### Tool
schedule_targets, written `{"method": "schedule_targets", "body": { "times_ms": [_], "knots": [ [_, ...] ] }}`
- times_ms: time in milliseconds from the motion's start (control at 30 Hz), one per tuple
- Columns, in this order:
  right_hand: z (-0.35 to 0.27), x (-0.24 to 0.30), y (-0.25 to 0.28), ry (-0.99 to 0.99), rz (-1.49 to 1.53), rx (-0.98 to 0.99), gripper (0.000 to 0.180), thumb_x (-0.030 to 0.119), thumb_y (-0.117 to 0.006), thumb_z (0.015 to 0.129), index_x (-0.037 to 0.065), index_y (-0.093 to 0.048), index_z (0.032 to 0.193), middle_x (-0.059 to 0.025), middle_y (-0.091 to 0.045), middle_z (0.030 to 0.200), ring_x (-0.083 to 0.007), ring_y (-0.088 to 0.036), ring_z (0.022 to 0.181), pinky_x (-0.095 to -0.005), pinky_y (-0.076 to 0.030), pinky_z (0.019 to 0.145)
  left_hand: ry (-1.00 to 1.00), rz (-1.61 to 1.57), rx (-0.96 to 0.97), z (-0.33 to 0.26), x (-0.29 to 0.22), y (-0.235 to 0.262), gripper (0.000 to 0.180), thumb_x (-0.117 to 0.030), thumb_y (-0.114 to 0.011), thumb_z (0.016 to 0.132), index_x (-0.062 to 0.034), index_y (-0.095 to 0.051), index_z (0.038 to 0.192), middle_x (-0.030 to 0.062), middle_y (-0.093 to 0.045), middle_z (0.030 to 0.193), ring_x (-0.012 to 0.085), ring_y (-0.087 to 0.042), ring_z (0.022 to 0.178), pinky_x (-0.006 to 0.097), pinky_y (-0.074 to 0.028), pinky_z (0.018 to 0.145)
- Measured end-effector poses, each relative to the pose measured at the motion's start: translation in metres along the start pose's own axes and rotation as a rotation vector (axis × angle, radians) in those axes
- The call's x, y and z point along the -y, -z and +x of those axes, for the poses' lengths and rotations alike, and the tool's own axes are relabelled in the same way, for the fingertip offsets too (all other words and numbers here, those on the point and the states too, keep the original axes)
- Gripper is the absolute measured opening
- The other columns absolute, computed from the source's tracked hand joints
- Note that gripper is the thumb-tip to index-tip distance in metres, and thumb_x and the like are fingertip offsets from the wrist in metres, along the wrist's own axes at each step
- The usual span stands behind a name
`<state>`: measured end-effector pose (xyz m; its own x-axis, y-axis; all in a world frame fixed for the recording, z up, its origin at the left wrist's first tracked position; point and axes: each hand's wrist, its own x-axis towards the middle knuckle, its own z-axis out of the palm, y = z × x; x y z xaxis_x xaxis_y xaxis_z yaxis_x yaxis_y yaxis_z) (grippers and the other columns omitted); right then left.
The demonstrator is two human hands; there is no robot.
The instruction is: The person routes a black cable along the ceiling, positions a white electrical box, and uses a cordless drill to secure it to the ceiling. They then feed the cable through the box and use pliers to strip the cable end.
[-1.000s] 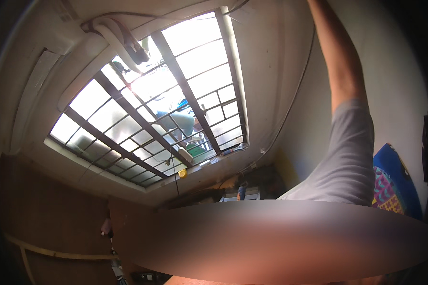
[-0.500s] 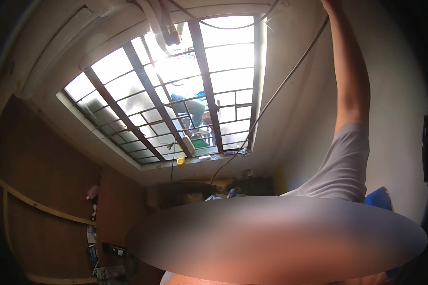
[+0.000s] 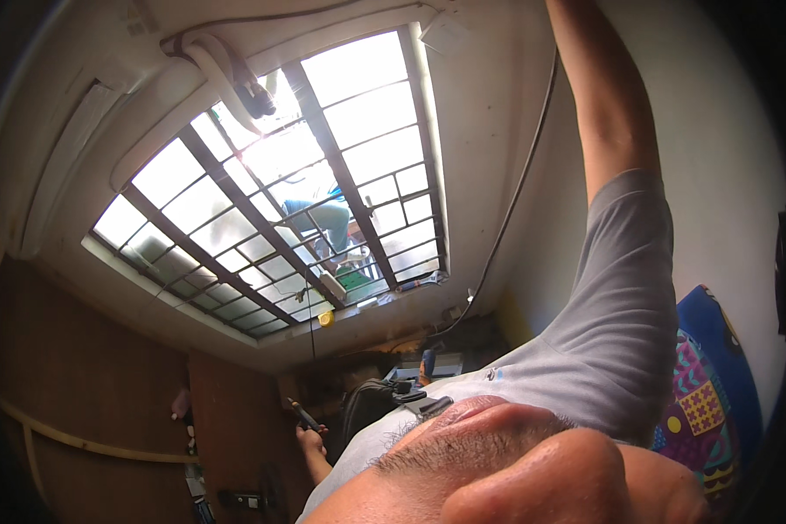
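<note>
At the lower left, my left hand (image 3: 312,439) is closed around a slim dark hand tool (image 3: 302,414). The tool points up and to the left; it is too small to tell its exact kind. On the right, my right arm (image 3: 616,122) in a grey sleeve reaches up past the top edge, so the hand at its end is hidden. A dark cable (image 3: 524,183) hangs down beside that forearm. Close to the left hand are a black bag-like thing (image 3: 362,406) and a blue-and-orange handled item (image 3: 427,365).
A barred window (image 3: 266,188) fills the upper middle, with a person (image 3: 323,218) beyond it. A small yellow thing (image 3: 326,319) sits on its sill. Bent pipe (image 3: 223,79) juts out above. Brown panels (image 3: 87,375) stand left; patterned cloth (image 3: 699,402) lies right.
The view has shifted, so the window sits further left. My left hand with the dark tool has come into sight, and more of my right sleeve shows. My right arm stays raised.
</note>
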<state>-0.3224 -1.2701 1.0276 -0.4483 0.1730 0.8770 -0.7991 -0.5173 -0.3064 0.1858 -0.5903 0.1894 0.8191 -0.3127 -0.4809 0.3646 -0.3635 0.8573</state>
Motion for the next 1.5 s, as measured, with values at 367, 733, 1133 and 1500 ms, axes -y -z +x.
{"method": "schedule_targets", "body": {
  "times_ms": [367,733,1133,1500],
  "knots": [
    [-0.076,0.011,-0.009,-0.058,0.031,0.421,0.031,0.027,-0.061,0.106,0.0,-0.068,0.119,-0.0209,-0.07,0.11,-0.0342,-0.071,0.1,-0.0432,-0.058,0.084,0.277,0.153,-0.14,-0.044,0.087,0.006,0.036,-0.002,-0.041,0.104,0.0023,-0.052,0.138,0.0146,-0.066,0.087,0.0244,-0.065,0.064,0.039,-0.055,0.06],
    [-0.036,-0.055,-0.001,0.302,-0.421,0.94,0.047,0.04,-0.062,0.104,-0.003,-0.074,0.118,-0.0243,-0.076,0.117,-0.0407,-0.072,0.107,-0.0474,-0.056,0.095,0.272,0.082,-0.159,-0.028,0.058,0.014,0.036,-0.003,-0.043,0.098,0.0038,-0.056,0.13,0.013,-0.064,0.08,0.0255,-0.062,0.06,0.04,-0.051,0.055],
    [-0.06,0.017,-0.006,0.013,0.064,0.81,0.039,0.024,-0.049,0.111,0.009,-0.06,0.145,-0.0151,-0.067,0.142,-0.0311,-0.065,0.13,-0.0454,-0.054,0.107,0.077,0.323,-0.201,-0.015,0.087,-0.016,0.042,0.0,-0.043,0.088,0.0041,-0.055,0.129,0.0122,-0.063,0.082,0.0254,-0.062,0.063,0.04,-0.051,0.057],
    [-0.062,0.048,-0.017,0.295,-0.051,0.671,0.051,0.035,-0.06,0.108,0.01,-0.055,0.151,-0.0112,-0.062,0.15,-0.0281,-0.065,0.131,-0.0431,-0.053,0.111,0.286,0.253,-0.25,-0.07,0.127,-0.006,0.038,-0.004,-0.045,0.095,0.0012,-0.053,0.132,0.0103,-0.061,0.082,0.0233,-0.06,0.064,0.039,-0.051,0.057]
  ]
}}
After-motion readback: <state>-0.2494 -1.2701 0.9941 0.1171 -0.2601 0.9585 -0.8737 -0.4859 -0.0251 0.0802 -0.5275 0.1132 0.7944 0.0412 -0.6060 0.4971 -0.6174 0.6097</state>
